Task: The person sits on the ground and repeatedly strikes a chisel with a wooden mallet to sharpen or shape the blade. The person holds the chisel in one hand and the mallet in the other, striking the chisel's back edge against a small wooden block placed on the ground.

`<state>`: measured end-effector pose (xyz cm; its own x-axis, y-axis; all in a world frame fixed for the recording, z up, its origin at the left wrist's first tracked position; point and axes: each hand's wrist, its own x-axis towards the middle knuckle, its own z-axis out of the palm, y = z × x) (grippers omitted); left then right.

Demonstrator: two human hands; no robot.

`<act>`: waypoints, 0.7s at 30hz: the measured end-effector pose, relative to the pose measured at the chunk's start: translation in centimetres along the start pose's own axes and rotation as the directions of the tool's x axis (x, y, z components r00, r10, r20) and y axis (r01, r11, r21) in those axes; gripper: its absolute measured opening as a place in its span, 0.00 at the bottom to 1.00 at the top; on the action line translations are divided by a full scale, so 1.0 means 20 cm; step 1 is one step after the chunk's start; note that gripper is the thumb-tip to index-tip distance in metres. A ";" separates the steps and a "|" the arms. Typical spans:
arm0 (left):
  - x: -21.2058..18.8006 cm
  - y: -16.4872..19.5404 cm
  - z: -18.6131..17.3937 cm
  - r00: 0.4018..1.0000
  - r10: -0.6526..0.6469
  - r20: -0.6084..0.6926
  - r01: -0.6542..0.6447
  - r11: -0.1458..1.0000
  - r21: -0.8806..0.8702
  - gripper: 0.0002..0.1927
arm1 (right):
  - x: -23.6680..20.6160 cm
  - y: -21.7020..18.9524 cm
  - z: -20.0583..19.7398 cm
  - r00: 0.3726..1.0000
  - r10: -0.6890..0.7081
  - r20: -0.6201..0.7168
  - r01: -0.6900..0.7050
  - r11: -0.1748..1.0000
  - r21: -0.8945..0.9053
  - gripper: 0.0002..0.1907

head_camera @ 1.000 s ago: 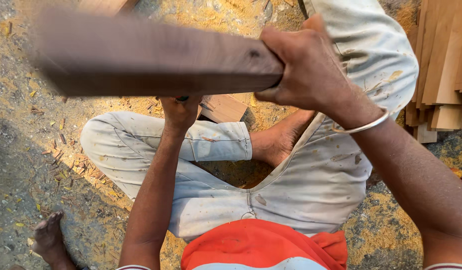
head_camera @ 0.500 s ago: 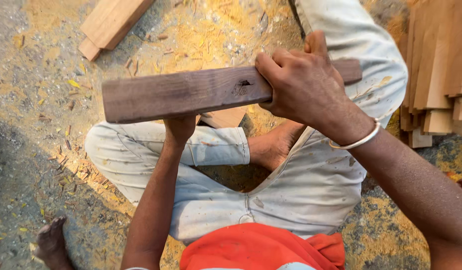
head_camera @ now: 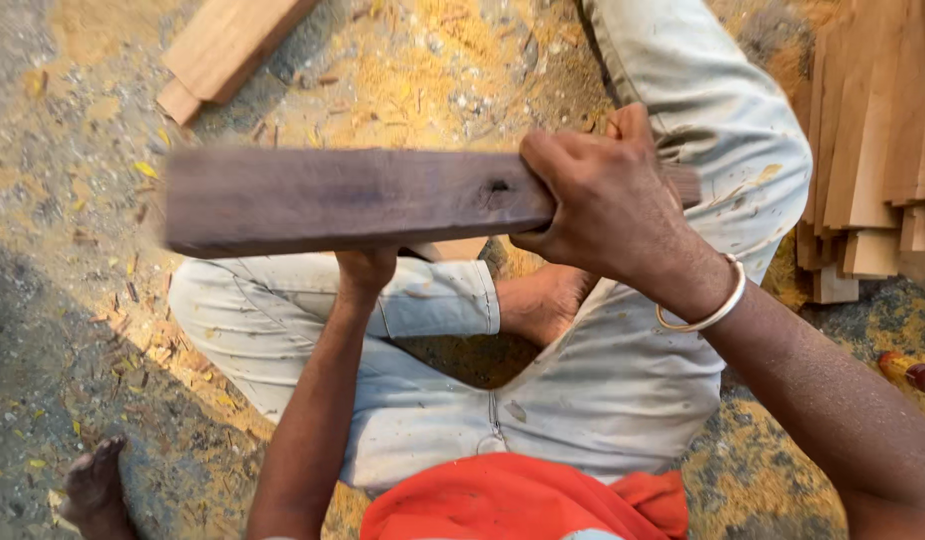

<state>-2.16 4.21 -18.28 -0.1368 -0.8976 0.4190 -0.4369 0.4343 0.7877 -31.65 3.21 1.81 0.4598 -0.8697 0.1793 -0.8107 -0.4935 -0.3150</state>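
My right hand (head_camera: 600, 200) grips a long dark wooden block (head_camera: 342, 198) by its right end and holds it level above my crossed legs. The block looks blurred from motion. My left hand (head_camera: 364, 268) reaches under it, mostly hidden, at a pale wooden piece (head_camera: 452, 249) resting on my left leg; whether it grips that piece I cannot tell. I sit cross-legged in pale trousers on sawdust-covered ground, a metal bangle on my right wrist.
A pale plank (head_camera: 227, 45) lies on the ground at the top left. A stack of thin wooden slats (head_camera: 872, 150) stands at the right. A tool with a red handle (head_camera: 907, 372) lies near my right arm. A bare foot (head_camera: 94, 485) shows at the bottom left.
The dark block swung down and away over the last second, then came back nearer and slightly lower. My left hand stayed under it at the pale piece.
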 end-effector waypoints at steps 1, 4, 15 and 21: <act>0.00 0.01 -0.01 0.998 -0.069 0.005 0.069 0.997 -0.020 0.05 | -0.01 0.00 0.01 1.000 0.020 -0.012 -0.018 0.992 0.125 0.26; 0.08 0.03 -0.08 0.945 -0.303 -0.123 0.155 0.745 -0.649 0.09 | 0.02 0.04 0.09 0.988 0.129 -0.086 -0.107 0.969 0.222 0.25; 0.37 0.11 -0.39 0.860 -0.388 -0.332 0.025 0.682 -0.731 0.14 | 0.45 0.44 0.91 0.726 0.624 0.291 -0.634 0.770 -0.070 0.31; 0.41 0.02 -0.35 0.855 -0.447 -0.262 0.098 0.636 -0.765 0.15 | 0.42 0.47 1.00 0.931 0.357 -0.075 -0.365 0.902 -0.233 0.29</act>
<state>2.70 -2.57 -11.44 0.3113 -0.9421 0.1249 0.3890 0.2462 0.8877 -28.08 -8.69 -18.27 0.1114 -0.9859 0.1247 -0.9830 -0.1278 -0.1319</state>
